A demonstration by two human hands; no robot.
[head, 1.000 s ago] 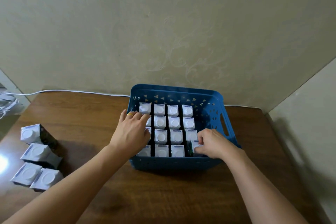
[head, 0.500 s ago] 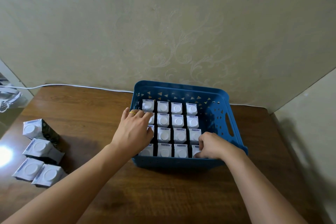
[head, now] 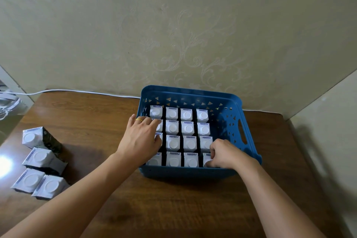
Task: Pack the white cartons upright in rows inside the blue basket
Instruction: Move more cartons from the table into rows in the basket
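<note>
We see a dark brown wooden surface [head: 173,208] with a glossy finish, and a bright glare spot sits on it at its left edge. Behind it stands a beige wall [head: 173,25] with a faint raised swirl pattern. A thin white cable [head: 77,92] runs along the back edge of the surface, where it meets the wall. At the far left we can make out a bundle of white cords [head: 7,105], too blurred to tell more. On the right, a plain pale panel [head: 332,131] rises beside the surface.

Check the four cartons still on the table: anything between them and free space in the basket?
Nothing visible blocks them. The loose cartons sit left of the blue basket, with bare table between. The free strip lies along its right wall, beyond the packed rows, so they go in over the rim.
</note>
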